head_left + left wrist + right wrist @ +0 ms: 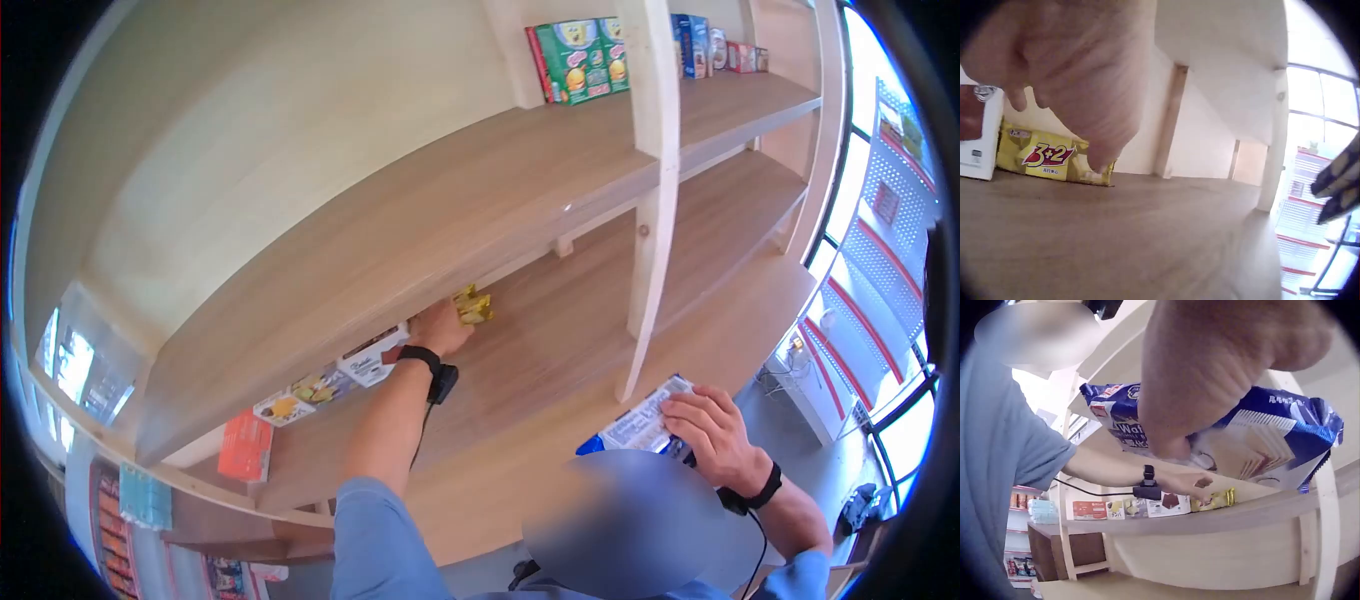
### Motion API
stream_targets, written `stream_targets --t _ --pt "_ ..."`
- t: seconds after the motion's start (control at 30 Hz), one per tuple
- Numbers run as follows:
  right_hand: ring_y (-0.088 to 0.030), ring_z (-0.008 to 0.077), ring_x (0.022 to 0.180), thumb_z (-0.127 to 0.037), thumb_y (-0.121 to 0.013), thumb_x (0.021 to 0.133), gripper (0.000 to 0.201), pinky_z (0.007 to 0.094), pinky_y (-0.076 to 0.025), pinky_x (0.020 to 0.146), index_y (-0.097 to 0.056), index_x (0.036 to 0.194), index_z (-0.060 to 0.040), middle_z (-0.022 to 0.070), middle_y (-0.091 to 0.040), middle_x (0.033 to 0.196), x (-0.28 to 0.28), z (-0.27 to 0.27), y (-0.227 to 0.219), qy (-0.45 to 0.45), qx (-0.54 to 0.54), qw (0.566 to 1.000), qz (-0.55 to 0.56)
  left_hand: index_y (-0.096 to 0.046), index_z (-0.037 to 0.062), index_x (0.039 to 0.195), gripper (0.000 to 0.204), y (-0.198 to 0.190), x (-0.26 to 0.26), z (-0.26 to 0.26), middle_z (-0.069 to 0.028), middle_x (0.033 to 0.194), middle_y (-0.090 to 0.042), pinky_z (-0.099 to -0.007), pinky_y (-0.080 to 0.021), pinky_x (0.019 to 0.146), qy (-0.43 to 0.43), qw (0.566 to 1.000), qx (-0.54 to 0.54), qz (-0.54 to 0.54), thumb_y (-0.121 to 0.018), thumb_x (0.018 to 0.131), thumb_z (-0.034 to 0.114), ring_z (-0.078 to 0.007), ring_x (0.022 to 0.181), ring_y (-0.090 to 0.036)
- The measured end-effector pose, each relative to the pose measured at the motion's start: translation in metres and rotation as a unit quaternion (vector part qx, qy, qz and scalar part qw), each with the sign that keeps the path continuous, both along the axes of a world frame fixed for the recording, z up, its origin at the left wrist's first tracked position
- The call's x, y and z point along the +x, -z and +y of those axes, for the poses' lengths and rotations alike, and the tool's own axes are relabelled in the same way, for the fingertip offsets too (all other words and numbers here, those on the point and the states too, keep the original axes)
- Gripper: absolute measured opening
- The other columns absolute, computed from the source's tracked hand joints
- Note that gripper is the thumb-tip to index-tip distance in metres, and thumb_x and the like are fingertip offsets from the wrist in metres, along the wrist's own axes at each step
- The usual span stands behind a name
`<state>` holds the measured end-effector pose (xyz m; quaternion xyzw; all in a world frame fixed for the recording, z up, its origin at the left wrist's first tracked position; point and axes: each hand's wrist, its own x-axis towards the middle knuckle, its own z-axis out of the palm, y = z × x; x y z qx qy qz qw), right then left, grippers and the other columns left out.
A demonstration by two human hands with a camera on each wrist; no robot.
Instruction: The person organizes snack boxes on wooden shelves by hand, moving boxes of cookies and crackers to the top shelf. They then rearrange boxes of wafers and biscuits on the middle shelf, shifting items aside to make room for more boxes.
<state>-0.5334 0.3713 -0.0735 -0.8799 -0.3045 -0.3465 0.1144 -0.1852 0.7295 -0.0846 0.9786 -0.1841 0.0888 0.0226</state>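
step: shelving | left hand (440,327) fingertips on yellow pack (474,307), shelf (560,330) | right hand (712,432) grasping wafer bag (640,425) | next: likely seat pack beside white box (372,356)

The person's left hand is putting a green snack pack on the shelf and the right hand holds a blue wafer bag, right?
Not quite: the snack pack at the left hand is yellow, as the left wrist view shows. The right hand does hold the blue wafer bag.

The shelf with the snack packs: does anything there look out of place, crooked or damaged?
Nothing stands out. The yellow pack lies flat on the wooden shelf beside a white box, the left hand at it. The right hand holds a blue wafer bag, which looks intact.
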Motion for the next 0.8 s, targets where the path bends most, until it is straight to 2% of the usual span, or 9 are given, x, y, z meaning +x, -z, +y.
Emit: stream_targets --t 0.2,0.37,0.47,0.6,0.67,0.7,0.73,0.77,0.8 --pt "-0.069 0.0345 0.112 -0.026 -0.088 0.069 0.063 0.0531 -0.053 0.098 -0.058 0.121 -0.0060 0.0153 -0.070 0.123 -0.048 -0.039 0.012 0.076 0.034 0.996 0.027 -0.048 -0.0039 0.144 0.080 -0.002 0.016 -0.010 -0.0259 0.147 -0.047 -0.0560 -0.041 0.114 -0.005 0.998 0.047 0.038 -0.081 0.086 0.040 -0.0461 0.141 -0.042" --pt "-0.070 0.0360 0.112 -0.028 -0.087 0.074 0.060 0.0529 -0.053 0.097 -0.058 0.122 -0.0052 0.0163 -0.071 0.122 -0.046 -0.042 -0.020 0.081 0.036 0.996 0.011 -0.055 0.0007 0.139 0.069 0.019 0.009 -0.003 -0.0272 0.131 -0.063 -0.0505 -0.050 0.105 -0.001 1.000 0.021 0.023 -0.081 0.087 0.038 -0.0436 0.125 -0.060" --pt "-0.070 0.0391 0.114 -0.030 -0.087 0.078 0.064 0.0522 -0.054 0.093 -0.057 0.127 -0.0029 0.0207 -0.070 0.125 -0.027 -0.039 -0.060 0.003 0.064 0.997 -0.036 -0.057 0.0019 0.138 0.065 0.005 -0.022 -0.005 -0.0233 0.126 -0.068 -0.0508 -0.052 0.101 0.117 0.992 -0.013 0.050 -0.079 0.089 0.038 -0.0411 0.117 -0.066" --pt "-0.067 0.0420 0.116 -0.040 -0.090 0.079 0.082 0.0521 -0.051 0.094 -0.053 0.139 0.0007 0.0235 -0.067 0.133 0.012 -0.021 -0.140 -0.066 0.051 0.990 -0.117 -0.058 0.0038 0.138 0.063 -0.009 -0.084 -0.016 -0.0196 0.127 -0.070 -0.0488 -0.053 0.099 0.175 0.984 0.009 0.040 -0.075 0.092 0.043 -0.0386 0.117 -0.067" --pt "-0.068 0.0397 0.112 -0.042 -0.092 0.077 0.090 0.0491 -0.051 0.095 -0.051 0.145 -0.0009 0.0222 -0.066 0.135 0.044 -0.012 -0.183 -0.098 0.055 0.983 -0.149 -0.059 0.0049 0.138 0.061 -0.015 -0.116 -0.021 -0.0179 0.129 -0.069 -0.0485 -0.053 0.098 0.210 0.973 -0.054 0.073 -0.073 0.093 0.044 -0.0392 0.117 -0.066" --pt "-0.060 0.0377 0.130 -0.032 -0.086 0.086 0.084 0.0492 -0.045 0.111 -0.046 0.154 -0.0057 0.0217 -0.058 0.146 0.052 0.003 -0.204 -0.134 0.130 0.979 -0.077 -0.059 0.0073 0.139 0.062 -0.008 -0.124 -0.021 -0.0166 0.129 -0.069 -0.0494 -0.052 0.099 0.237 0.966 -0.074 0.074 -0.073 0.093 0.046 -0.0368 0.121 -0.065" --pt "-0.060 0.0376 0.131 -0.041 -0.089 0.082 0.091 0.0484 -0.046 0.111 -0.047 0.154 -0.0045 0.0203 -0.057 0.147 0.069 0.025 -0.220 -0.107 0.199 0.971 -0.082 -0.058 0.0070 0.139 0.062 -0.018 -0.147 -0.023 -0.0157 0.129 -0.069 -0.0486 -0.050 0.101 0.237 0.968 -0.060 0.058 -0.073 0.094 0.046 -0.0353 0.121 -0.064" --pt "-0.060 0.0357 0.131 -0.041 -0.091 0.076 0.096 0.0458 -0.048 0.109 -0.047 0.153 -0.0046 0.0190 -0.059 0.143 0.081 0.030 -0.259 -0.106 0.028 0.972 -0.208 -0.058 0.0067 0.140 0.062 -0.035 -0.175 -0.024 -0.0149 0.128 -0.070 -0.0479 -0.049 0.104 0.238 0.969 -0.047 0.043 -0.073 0.094 0.046 -0.0338 0.122 -0.064" --pt "-0.064 0.0348 0.125 -0.035 -0.090 0.071 0.094 0.0433 -0.050 0.106 -0.049 0.151 -0.0053 0.0186 -0.063 0.137 0.103 0.048 -0.274 -0.055 0.029 0.975 -0.215 -0.058 0.0067 0.140 0.062 -0.042 -0.190 -0.021 -0.0149 0.128 -0.070 -0.0479 -0.049 0.104 0.236 0.970 -0.044 0.042 -0.073 0.094 0.046 -0.0338 0.122 -0.064"
